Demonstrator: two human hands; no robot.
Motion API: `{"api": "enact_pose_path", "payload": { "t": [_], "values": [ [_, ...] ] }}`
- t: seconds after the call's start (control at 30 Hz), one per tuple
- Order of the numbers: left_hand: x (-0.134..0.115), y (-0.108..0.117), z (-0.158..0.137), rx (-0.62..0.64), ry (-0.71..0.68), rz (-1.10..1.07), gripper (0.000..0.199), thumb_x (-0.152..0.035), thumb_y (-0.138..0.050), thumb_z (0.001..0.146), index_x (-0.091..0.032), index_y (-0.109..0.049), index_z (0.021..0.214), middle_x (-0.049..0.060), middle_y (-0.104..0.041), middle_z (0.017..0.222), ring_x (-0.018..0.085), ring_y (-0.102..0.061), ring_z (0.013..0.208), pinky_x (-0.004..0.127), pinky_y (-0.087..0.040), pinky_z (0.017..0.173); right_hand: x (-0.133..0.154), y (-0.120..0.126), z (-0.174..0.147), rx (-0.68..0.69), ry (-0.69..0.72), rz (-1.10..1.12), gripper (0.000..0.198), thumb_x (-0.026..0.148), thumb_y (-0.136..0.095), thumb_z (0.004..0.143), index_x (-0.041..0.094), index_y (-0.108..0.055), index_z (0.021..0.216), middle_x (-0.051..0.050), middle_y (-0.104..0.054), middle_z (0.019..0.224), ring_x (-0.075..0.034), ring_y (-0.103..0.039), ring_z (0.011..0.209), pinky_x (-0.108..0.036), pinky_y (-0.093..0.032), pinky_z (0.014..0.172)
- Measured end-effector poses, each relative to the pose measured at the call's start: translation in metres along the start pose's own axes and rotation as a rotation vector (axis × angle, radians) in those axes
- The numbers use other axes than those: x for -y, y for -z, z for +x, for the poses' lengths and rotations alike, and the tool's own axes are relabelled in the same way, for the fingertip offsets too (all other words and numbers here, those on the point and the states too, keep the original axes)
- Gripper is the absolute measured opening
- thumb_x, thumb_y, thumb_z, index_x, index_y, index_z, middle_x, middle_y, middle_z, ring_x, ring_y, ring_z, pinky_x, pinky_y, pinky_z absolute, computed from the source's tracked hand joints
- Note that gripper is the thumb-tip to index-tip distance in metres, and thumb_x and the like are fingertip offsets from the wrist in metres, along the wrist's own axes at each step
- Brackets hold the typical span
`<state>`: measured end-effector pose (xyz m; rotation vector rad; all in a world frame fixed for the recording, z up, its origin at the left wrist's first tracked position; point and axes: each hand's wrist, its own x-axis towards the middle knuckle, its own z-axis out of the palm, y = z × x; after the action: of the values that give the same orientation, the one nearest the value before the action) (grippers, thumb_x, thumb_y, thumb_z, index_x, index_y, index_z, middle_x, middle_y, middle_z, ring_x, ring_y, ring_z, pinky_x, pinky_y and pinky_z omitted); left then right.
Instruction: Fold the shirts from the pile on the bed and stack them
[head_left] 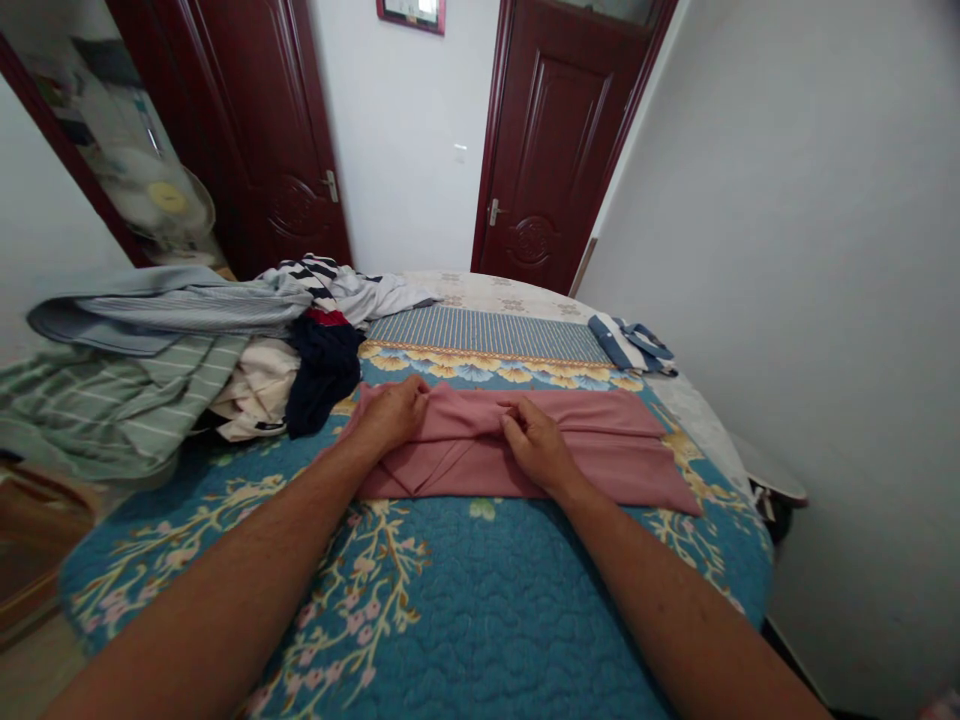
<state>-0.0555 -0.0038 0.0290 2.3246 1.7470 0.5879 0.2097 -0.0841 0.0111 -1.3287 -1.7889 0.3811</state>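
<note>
Pink garment (622, 468) lies flat in a long folded strip on blue floral cover (480, 600), mid-counter (709, 425); left hand (399, 412) nearly closed, fingertips pinching fabric toward the garment's left end; right hand (540, 440) curled, thumb and fingers pinching a fold near its middle; heaped clothes (176, 362) at left, navy piece (322, 372) nearest the garment; folded striped shirt (632, 345) at far right, apart from the pink one.

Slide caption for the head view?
Left hand and right hand handling a folded pink cloth on a blue floral cover, with piled clothes to the left.
</note>
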Motion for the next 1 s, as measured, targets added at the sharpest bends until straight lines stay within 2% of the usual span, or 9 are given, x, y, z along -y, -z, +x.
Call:
{"api": "enact_pose_path", "payload": {
  "t": [0.1, 0.3, 0.37, 0.47, 0.57, 0.7, 0.8, 0.87, 1.0],
  "values": [
    [0.011, 0.000, 0.004, 0.020, -0.004, -0.077, 0.028, -0.038, -0.050, 0.101, -0.026, -0.068, 0.120, 0.006, -0.082, 0.111, 0.027, -0.074, 0.108, 0.037, -0.050, 0.099, -0.004, -0.004, -0.001, 0.019, -0.017, -0.122, 0.035, 0.024, -0.051, 0.100, 0.020, -0.067, 0.131, -0.004, -0.076, 0.092, -0.021, -0.071, 0.086, -0.031, -0.052, 0.084],
    [0.017, 0.001, 0.005, -0.028, 0.008, 0.013, 0.037, -0.037, -0.050, 0.102, -0.024, -0.066, 0.133, 0.009, -0.080, 0.124, 0.031, -0.072, 0.118, 0.048, -0.044, 0.112, -0.013, -0.008, -0.001, 0.024, -0.071, -0.299, 0.027, 0.023, -0.053, 0.099, 0.020, -0.072, 0.117, -0.008, -0.078, 0.095, -0.025, -0.072, 0.088, -0.034, -0.053, 0.084],
    [0.011, 0.002, 0.004, -0.062, -0.027, 0.039, 0.039, -0.037, -0.051, 0.102, -0.024, -0.068, 0.134, 0.011, -0.077, 0.132, 0.031, -0.071, 0.121, 0.049, -0.045, 0.113, -0.012, -0.008, -0.002, -0.006, -0.020, -0.345, 0.027, 0.020, -0.055, 0.095, 0.018, -0.073, 0.115, -0.012, -0.077, 0.104, -0.027, -0.071, 0.099, -0.038, -0.054, 0.092],
    [-0.002, 0.000, -0.001, -0.059, -0.195, 0.011, 0.043, -0.036, -0.049, 0.103, -0.024, -0.066, 0.141, 0.011, -0.069, 0.145, 0.029, -0.065, 0.131, 0.045, -0.045, 0.116, -0.007, -0.008, -0.004, -0.070, 0.126, -0.397, 0.037, 0.019, -0.054, 0.096, 0.016, -0.070, 0.129, -0.019, -0.071, 0.132, -0.031, -0.062, 0.129, -0.047, -0.048, 0.112],
    [-0.014, -0.015, -0.009, 0.055, -0.408, 0.012, 0.053, -0.042, -0.044, 0.106, -0.019, -0.058, 0.151, 0.015, -0.060, 0.158, 0.030, -0.051, 0.149, 0.046, -0.037, 0.126, -0.002, -0.011, -0.012, 0.066, 0.236, -0.426, 0.049, 0.032, -0.056, 0.103, 0.016, -0.060, 0.149, -0.020, -0.057, 0.157, -0.033, -0.047, 0.150, -0.054, -0.036, 0.125],
    [-0.015, -0.041, -0.017, 0.137, -0.437, 0.122, 0.069, -0.059, -0.041, 0.106, -0.015, -0.051, 0.158, 0.020, -0.047, 0.168, 0.036, -0.039, 0.159, 0.054, -0.028, 0.129, 0.002, -0.019, -0.025, 0.288, 0.179, -0.486, 0.059, 0.047, -0.059, 0.105, 0.018, -0.053, 0.157, -0.018, -0.048, 0.166, -0.035, -0.039, 0.156, -0.062, -0.029, 0.129],
    [-0.011, -0.049, -0.017, 0.129, -0.432, 0.160, 0.070, -0.060, -0.040, 0.106, -0.017, -0.050, 0.160, 0.020, -0.045, 0.170, 0.035, -0.038, 0.160, 0.053, -0.026, 0.130, 0.006, -0.020, -0.023, 0.274, 0.152, -0.482, 0.057, 0.049, -0.061, 0.104, 0.018, -0.057, 0.152, -0.018, -0.050, 0.165, -0.036, -0.041, 0.155, -0.062, -0.030, 0.128],
    [-0.010, -0.048, -0.017, 0.127, -0.437, 0.162, 0.069, -0.059, -0.039, 0.107, -0.017, -0.050, 0.160, 0.020, -0.045, 0.170, 0.035, -0.038, 0.159, 0.054, -0.027, 0.130, 0.018, -0.013, -0.018, 0.201, 0.185, -0.431, 0.045, 0.042, -0.061, 0.104, 0.017, -0.064, 0.142, -0.018, -0.058, 0.156, -0.034, -0.048, 0.149, -0.057, -0.036, 0.126],
    [-0.013, -0.041, -0.019, 0.114, -0.454, 0.125, 0.063, -0.058, -0.040, 0.107, -0.023, -0.051, 0.159, 0.017, -0.048, 0.168, 0.032, -0.040, 0.158, 0.054, -0.029, 0.128, 0.072, 0.017, -0.030, -0.023, 0.245, -0.134, 0.029, 0.028, -0.047, 0.106, 0.024, -0.068, 0.125, -0.011, -0.075, 0.123, -0.025, -0.069, 0.120, -0.045, -0.054, 0.110]
  ]
}}
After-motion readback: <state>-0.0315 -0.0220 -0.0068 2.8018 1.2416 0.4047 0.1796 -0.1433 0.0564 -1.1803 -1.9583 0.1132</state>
